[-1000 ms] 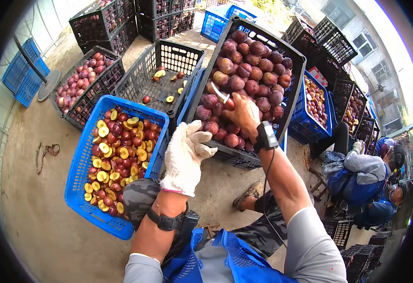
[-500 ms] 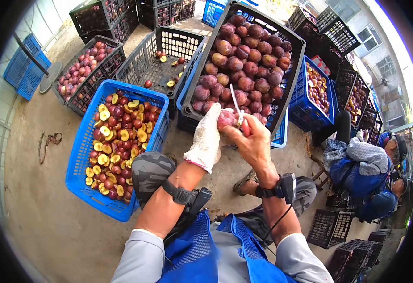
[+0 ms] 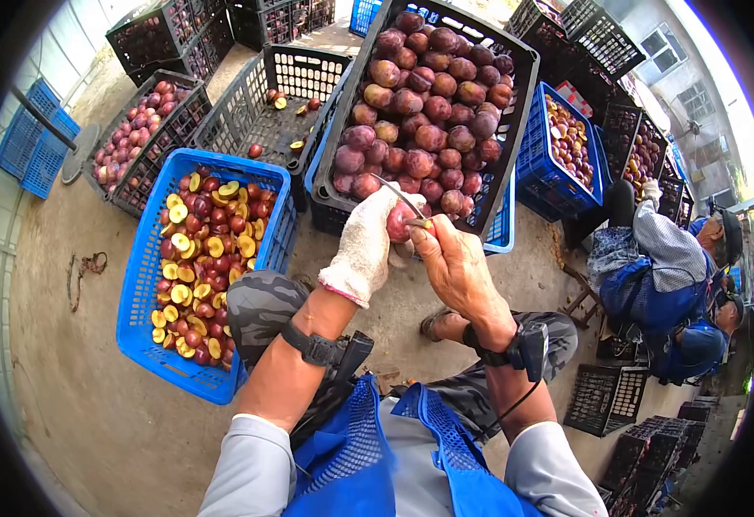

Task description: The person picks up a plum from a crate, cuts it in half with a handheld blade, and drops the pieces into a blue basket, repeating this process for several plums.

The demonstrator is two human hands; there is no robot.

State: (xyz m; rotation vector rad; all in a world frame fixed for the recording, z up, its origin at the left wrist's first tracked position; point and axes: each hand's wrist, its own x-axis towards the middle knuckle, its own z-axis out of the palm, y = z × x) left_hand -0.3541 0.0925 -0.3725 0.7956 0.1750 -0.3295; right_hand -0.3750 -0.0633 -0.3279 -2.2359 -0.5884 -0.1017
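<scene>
In a white knitted glove, my left hand (image 3: 362,250) is closed around a reddish plum (image 3: 398,223). My bare right hand (image 3: 465,269) grips a small knife (image 3: 400,195), its thin blade slanting across the plum toward the upper left. Most of the handle is hidden by my fingers. Both hands meet in front of a black crate (image 3: 523,129) heaped with whole dark plums (image 3: 435,108). Down to the left, a blue crate (image 3: 130,319) holds halved plums (image 3: 213,246), many showing yellow flesh.
A black crate (image 3: 230,129) with a few plum pieces stands behind the blue one. Another black crate of plums (image 3: 147,125) is at its left. On the right, a blue crate of cut plums (image 3: 566,142) sits near people in blue vests (image 3: 652,284). Stacked crates (image 3: 174,39) stand behind.
The knife blade has tilted from nearly upright to slanting left across the plum. My right hand has turned and lies slightly lower. The view has shifted a little.
</scene>
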